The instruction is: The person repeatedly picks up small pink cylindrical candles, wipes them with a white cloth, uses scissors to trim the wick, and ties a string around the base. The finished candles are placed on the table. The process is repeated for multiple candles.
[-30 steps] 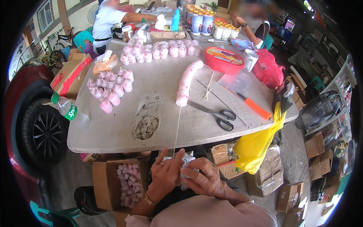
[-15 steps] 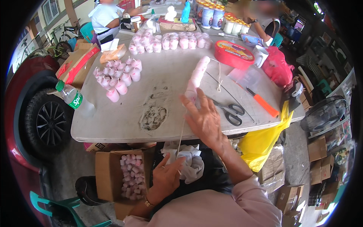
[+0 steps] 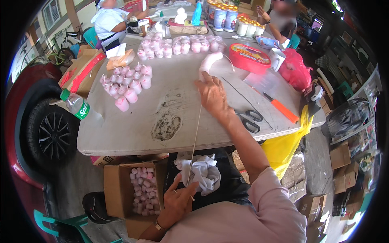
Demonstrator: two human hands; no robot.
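Observation:
A pale string (image 3: 196, 135) runs taut from my left hand (image 3: 177, 201), low over my lap, up to my right hand (image 3: 214, 96) above the table. My left fingers are closed on the string. My right fingers are wrapped round the near end of a row of pink wax pieces (image 3: 210, 63) threaded on it. The row's far end curves to the right, with a short tail of string beyond it. Beside my right hand lie black-handled scissors (image 3: 252, 121), partly hidden under my forearm, and a thin dark rod (image 3: 243, 97). A white cloth (image 3: 204, 172) rests on my lap.
Wicked pink candles (image 3: 127, 83) stand on the table's left, with bagged ones (image 3: 182, 45) behind. A cardboard box (image 3: 115, 190) holds loose pink pieces. An orange-handled knife (image 3: 281, 109), red tub (image 3: 249, 56), white mug (image 3: 276, 58) and green-capped bottle (image 3: 79, 105) stand around. Two people sit across.
My right hand has moved farther from me, closing round the pink row and sliding it along the string. The row's far end now bends right, and the string tail beyond it shows shorter.

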